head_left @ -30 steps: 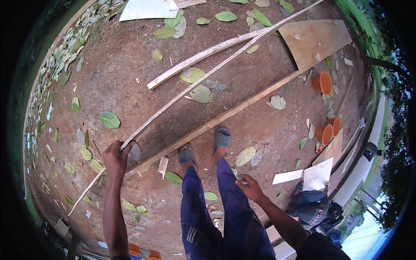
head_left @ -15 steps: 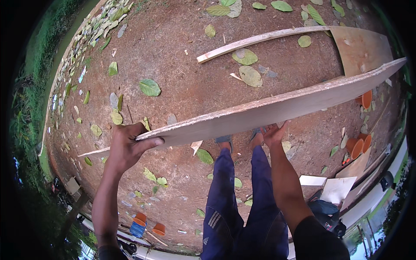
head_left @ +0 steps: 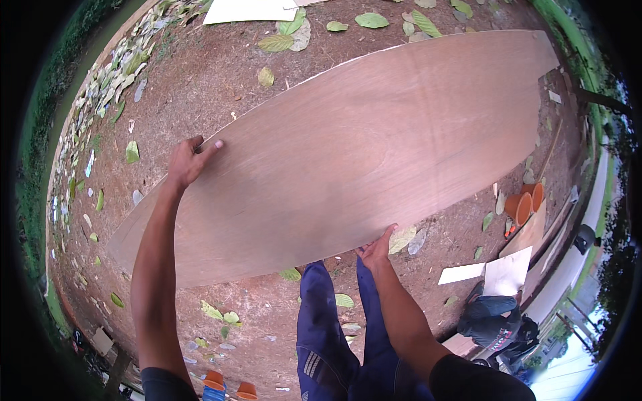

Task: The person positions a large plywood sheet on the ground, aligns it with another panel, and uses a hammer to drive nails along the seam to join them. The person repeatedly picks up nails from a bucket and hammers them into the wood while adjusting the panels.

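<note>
A large plywood sheet (head_left: 348, 147) spans the view, its broad brown face turned up toward me. It slants from low at the left to high at the right, and a notch shows at its far right corner. My left hand (head_left: 190, 160) grips the far edge on the left side, thumb on top and fingers curled over the edge. At the near edge, just in front of my legs, my right hand (head_left: 378, 247) holds the sheet with the thumb up and the fingers partly hidden underneath.
Brown soil with scattered leaves (head_left: 371, 21) lies all around. Orange pots (head_left: 518, 208) stand at the right, near pale board pieces (head_left: 508, 271) and a crouching person (head_left: 491, 321). More orange pots (head_left: 214, 379) are at the lower left. A white board (head_left: 251, 10) lies at the far side.
The plywood sheet has tipped from nearly edge-on to face-up, covering the wooden strip and panel beyond it. My left hand has moved farther away; my right hand has come nearer and left.
</note>
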### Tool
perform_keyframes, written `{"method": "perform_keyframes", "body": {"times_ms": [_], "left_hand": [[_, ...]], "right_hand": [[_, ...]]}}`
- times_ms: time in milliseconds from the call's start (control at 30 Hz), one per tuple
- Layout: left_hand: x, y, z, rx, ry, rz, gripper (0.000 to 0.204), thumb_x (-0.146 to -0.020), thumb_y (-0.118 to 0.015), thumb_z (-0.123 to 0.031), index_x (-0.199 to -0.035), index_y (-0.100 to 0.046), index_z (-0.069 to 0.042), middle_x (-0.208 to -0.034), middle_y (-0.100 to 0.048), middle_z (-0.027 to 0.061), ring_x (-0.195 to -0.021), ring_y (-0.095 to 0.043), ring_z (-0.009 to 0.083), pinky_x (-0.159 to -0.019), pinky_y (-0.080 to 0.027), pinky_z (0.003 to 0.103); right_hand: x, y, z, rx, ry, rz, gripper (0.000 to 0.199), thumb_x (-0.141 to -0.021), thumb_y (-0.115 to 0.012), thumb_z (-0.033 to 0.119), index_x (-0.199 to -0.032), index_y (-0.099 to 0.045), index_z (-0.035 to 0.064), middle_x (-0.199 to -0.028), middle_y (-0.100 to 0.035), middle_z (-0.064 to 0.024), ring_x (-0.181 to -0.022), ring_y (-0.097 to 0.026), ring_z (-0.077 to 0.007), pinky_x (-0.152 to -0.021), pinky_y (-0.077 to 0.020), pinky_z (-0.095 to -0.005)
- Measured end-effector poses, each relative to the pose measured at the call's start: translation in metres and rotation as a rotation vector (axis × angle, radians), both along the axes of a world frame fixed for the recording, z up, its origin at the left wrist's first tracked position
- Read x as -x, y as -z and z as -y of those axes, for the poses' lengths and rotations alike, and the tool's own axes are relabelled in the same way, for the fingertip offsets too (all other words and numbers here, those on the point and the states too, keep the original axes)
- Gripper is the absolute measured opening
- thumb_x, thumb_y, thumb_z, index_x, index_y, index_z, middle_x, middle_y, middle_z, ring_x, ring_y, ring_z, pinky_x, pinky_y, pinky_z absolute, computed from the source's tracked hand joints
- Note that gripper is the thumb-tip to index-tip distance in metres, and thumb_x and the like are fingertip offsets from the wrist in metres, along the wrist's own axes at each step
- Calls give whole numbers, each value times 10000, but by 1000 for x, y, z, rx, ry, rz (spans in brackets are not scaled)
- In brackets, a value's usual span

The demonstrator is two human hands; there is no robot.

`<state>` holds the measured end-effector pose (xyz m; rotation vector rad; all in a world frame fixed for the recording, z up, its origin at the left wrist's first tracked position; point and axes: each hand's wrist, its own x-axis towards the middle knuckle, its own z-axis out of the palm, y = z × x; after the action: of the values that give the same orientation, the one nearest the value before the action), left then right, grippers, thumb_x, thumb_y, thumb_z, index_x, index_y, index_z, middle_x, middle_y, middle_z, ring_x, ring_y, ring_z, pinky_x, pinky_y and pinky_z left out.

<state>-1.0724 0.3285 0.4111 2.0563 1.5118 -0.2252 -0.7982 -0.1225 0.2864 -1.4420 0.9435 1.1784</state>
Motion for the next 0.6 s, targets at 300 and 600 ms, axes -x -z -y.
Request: {"method": "perform_keyframes", "body": {"times_ms": [300, 600], "left_hand": [[-39, 70, 20, 79, -19, -36, 832, -840, -596, -771, -730, -648, 53, -673, -632, 239, -682, -632, 356, -690, -472, 503], [-34, 101, 12, 109, -83, -96, 851, -824, -628, -760, -810, -685, 89, -783, -677, 288, -766, -664, 360, -750, -496, 504]], "right_hand": [[-9, -10, 33, 79, -61, -72, 1212, -769, -202, 997, -1623, -206, 137, -1614, -333, -174, -1477, -325, -368, -1179, -229, -604], [-38, 2, 16, 109, -177, -99, 1135, -819, -211, 957, -1581, -333, 125, -1554, -438, -165, -1414, -416, -377, -1160, -264, -597]]}}
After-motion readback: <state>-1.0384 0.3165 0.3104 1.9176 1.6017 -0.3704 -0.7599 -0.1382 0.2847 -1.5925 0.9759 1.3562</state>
